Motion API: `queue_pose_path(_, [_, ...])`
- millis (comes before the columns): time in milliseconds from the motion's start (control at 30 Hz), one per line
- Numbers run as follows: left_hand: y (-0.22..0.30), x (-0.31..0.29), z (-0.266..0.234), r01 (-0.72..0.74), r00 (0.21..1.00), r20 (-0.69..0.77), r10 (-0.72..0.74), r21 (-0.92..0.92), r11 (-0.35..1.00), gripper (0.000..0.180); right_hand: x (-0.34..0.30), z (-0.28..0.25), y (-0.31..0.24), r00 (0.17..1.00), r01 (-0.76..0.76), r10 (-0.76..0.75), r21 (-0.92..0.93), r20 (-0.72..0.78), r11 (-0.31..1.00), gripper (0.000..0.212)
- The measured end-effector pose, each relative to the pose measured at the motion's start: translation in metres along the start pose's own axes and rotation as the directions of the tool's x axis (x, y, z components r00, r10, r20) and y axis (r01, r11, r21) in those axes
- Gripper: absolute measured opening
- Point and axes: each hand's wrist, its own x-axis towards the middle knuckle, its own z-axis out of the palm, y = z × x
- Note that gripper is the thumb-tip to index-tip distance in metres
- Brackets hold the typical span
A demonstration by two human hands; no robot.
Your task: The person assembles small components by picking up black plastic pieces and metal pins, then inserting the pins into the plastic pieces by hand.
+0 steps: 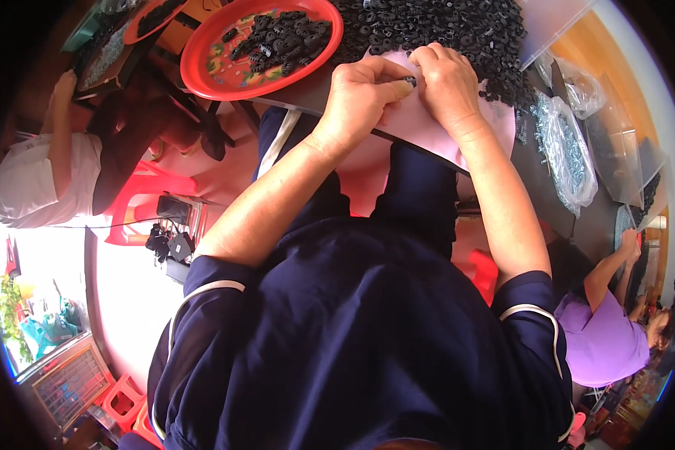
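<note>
Over a pink sheet (487, 139) at the table's near edge, both my hands are close together. My left hand (356, 101) is closed, pinching a small black plastic part (410, 81) between thumb and forefinger. My right hand (448, 90) has its fingers bent and drawn together just right of that part. Whatever its fingertips hold is mostly hidden behind them. Beyond my hands spreads a large heap of black plastic parts (442, 26). To the left, a round red tray (193, 71) with a floral bottom holds more black parts (289, 41).
Right of the sheet lies a clear plastic bag of small silvery pieces (566, 157). A co-worker in purple (604, 341) sits at the right, another person in a white top (45, 180) at the left. Red plastic stools (124, 397) stand at the lower left.
</note>
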Motion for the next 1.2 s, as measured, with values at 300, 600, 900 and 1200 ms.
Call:
queue_pose_path(300, [0.004,-0.001,0.003,0.002,0.999,-0.032,-0.003,-0.018,1.0,0.011,-0.018,-0.018,-0.004,0.988,-0.151,0.146,0.106,0.058,0.983,0.014])
queue_pose_path(600, [0.004,0.007,-0.017,0.091,0.995,0.089,-0.05,-0.538,0.838,0.011,-0.024,-0.024,-0.011,0.978,-0.195,0.192,0.031,0.087,0.98,0.012])
queue_pose_path(900, [0.004,0.004,-0.016,0.079,0.996,0.083,-0.045,-0.479,0.874,0.01,-0.035,-0.022,-0.003,0.968,-0.246,0.248,-0.042,0.042,0.968,0.013])
queue_pose_path(1200, [0.002,0.001,-0.011,0.052,0.998,0.053,-0.035,-0.372,0.927,0.011,-0.032,-0.024,-0.002,0.98,-0.199,0.198,0.082,0.023,0.977,0.008])
